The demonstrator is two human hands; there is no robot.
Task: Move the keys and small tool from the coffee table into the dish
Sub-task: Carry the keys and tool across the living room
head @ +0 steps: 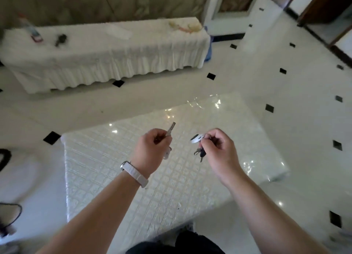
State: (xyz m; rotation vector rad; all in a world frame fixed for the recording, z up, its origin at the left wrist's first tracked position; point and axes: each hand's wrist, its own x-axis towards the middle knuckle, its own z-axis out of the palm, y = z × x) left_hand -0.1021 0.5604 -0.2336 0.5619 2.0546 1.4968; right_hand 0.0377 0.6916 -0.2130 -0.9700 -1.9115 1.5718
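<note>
My left hand (152, 149) is closed around a small metal tool (171, 129) whose ridged silver tip sticks up past my fingers; a white piece hangs below the fist. My right hand (219, 149) pinches a bunch of keys (200, 152) with a white-and-black fob (197, 138); dark keys dangle under it. Both hands hover above the white quilted coffee table (133, 177). No dish is clearly visible in the head view.
A long bench with a white frilled cover (114, 59) stands across the tiled floor, carrying a dark object (61, 39), a pink item (36, 37) and a pale cloth (186, 26). Black cables (5, 158) lie on the floor at the left.
</note>
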